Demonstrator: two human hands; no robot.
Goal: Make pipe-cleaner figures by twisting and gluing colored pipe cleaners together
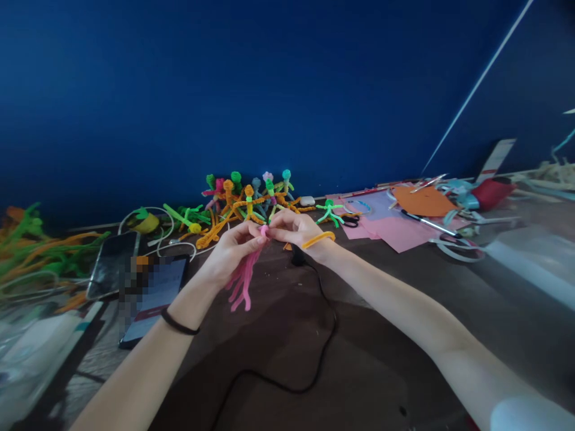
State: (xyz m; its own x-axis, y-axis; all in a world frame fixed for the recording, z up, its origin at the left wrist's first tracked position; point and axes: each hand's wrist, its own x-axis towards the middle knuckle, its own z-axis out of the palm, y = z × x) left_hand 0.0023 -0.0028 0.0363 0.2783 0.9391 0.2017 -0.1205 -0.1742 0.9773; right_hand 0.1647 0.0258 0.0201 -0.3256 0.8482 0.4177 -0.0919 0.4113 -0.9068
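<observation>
Pink fuzzy stems, gathered into one bundle (245,281), are held above the dark tabletop (278,335), near the middle of the view. The left hand (234,248) is clamped on the bundle, thumb against fingers just below its knotted top; the loose ends hang beneath that hand, splayed at the tips. The right hand (296,232) has thumb and fingertips pinched together at the same knot — the two hands nearly meet there. A dark band (179,323) is worn on the left wrist, a yellow band (318,239) on the right.

Behind the hands, a cluster of fuzzy figures (249,203) in orange, green, pink and blue stands before a blue panel (269,90). A light green figure (330,214) stands to their right, beside dark-handled scissors (350,221). Further right: pink paper (399,233), an orange sheet (424,200) and a pen (431,224). Two phones lie to the left — one dark-screened (112,266), one lit (157,296). A black cable (326,299) curves across the tabletop.
</observation>
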